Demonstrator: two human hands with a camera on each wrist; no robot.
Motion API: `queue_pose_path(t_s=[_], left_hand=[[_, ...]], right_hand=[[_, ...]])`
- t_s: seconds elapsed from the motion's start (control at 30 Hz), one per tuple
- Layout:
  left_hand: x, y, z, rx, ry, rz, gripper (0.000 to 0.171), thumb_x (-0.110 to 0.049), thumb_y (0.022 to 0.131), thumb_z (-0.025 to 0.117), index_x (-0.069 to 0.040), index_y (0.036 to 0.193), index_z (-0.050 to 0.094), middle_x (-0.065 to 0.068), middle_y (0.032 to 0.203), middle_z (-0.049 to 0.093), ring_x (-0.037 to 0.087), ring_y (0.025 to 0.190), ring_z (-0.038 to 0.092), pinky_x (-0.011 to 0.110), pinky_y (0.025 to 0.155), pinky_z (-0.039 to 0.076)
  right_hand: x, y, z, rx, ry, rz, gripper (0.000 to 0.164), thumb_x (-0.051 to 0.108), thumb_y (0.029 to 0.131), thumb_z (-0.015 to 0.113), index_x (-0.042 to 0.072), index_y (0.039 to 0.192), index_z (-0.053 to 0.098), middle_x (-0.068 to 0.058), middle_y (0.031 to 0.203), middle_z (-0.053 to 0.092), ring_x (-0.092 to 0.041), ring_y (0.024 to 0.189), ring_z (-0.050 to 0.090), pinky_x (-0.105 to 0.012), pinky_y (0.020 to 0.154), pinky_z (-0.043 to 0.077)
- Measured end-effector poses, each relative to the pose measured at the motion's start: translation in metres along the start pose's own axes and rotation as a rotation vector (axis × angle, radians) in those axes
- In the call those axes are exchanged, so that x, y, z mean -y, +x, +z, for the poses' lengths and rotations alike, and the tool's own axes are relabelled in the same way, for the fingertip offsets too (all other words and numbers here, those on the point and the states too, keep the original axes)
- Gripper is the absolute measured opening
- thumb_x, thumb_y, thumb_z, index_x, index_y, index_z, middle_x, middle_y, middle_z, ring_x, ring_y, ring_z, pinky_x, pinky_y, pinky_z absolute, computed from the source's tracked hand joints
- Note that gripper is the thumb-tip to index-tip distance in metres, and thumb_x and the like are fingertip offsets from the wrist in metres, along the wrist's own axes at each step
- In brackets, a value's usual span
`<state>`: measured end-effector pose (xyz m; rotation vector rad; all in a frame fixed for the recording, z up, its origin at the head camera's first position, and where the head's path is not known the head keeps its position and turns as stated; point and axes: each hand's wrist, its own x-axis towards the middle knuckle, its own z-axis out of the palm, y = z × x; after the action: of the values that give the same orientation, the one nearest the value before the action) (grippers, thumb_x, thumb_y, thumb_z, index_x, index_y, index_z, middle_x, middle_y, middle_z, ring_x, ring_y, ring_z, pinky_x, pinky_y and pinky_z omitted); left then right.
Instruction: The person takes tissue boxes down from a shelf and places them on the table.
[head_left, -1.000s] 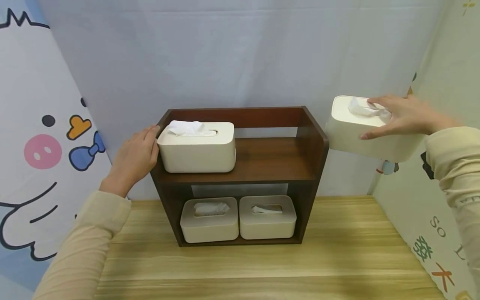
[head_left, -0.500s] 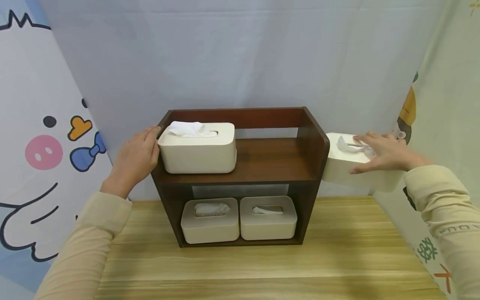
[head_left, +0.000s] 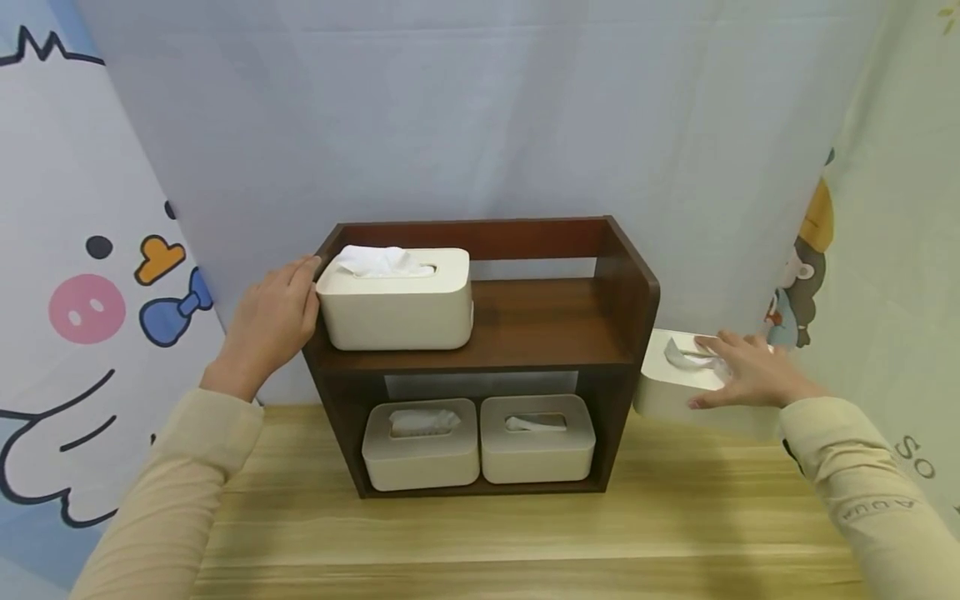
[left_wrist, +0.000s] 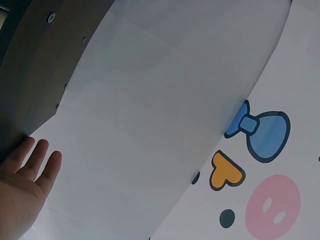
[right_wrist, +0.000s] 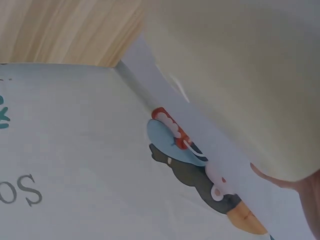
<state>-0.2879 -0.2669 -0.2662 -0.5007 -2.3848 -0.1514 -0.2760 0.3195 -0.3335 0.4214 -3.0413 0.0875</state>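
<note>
My right hand (head_left: 757,372) grips a cream tissue box (head_left: 678,398) from above, thumb on its near side, just right of the brown wooden shelf (head_left: 551,321). A white tissue pokes from the box's slot. In the right wrist view the tissue box (right_wrist: 245,90) fills the upper right, and only a bit of the hand (right_wrist: 311,197) shows. My left hand (head_left: 266,321) rests against the shelf's upper left side. The left wrist view shows that hand (left_wrist: 25,195) with straight fingers by the dark side panel (left_wrist: 47,65). A second tissue box (head_left: 397,321) sits beside it on the upper tier.
On the lower tier stand two more tissue boxes, one at left (head_left: 420,458) and one at right (head_left: 537,450). The shelf stands on a wood-grain table (head_left: 450,542). Cloth walls enclose it behind (head_left: 480,108) and on both sides, with cartoon prints.
My right hand has lowered the tissue box and brought it slightly left, from beside the shelf's upper tier down along its right side. The left hand stays in place.
</note>
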Motion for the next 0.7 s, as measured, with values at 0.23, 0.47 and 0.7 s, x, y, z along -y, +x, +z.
queue_pose_path(t_s=[0.23,0.47,0.7], left_hand=[[0.000,-0.001,0.001,0.001,-0.004,-0.007,0.040,-0.009,0.093,0.041,0.005,0.130,0.045,0.025,0.128,0.050,0.043,0.111,0.051,0.057,0.087,0.044],[0.000,-0.001,0.000,-0.004,-0.002,-0.005,0.040,-0.009,0.093,0.041,0.006,0.129,0.045,0.025,0.128,0.051,0.043,0.110,0.051,0.057,0.086,0.045],[0.001,-0.001,0.001,-0.002,-0.002,-0.007,0.040,-0.009,0.093,0.041,0.006,0.129,0.045,0.025,0.128,0.051,0.043,0.111,0.051,0.057,0.088,0.044]], right_hand=[[-0.003,-0.007,0.038,0.005,0.064,0.020,0.103,0.068,0.061,0.067,0.007,0.137,0.036,-0.035,0.137,0.031,-0.059,0.117,0.030,-0.079,0.084,0.021],[-0.003,-0.015,0.070,-0.011,0.059,0.028,0.100,0.069,0.059,0.068,0.007,0.133,0.040,-0.036,0.134,0.034,-0.059,0.114,0.034,-0.078,0.081,0.025],[-0.003,-0.022,0.098,-0.025,0.018,0.033,0.100,0.072,0.058,0.065,0.010,0.133,0.042,-0.034,0.133,0.038,-0.057,0.115,0.037,-0.075,0.083,0.029]])
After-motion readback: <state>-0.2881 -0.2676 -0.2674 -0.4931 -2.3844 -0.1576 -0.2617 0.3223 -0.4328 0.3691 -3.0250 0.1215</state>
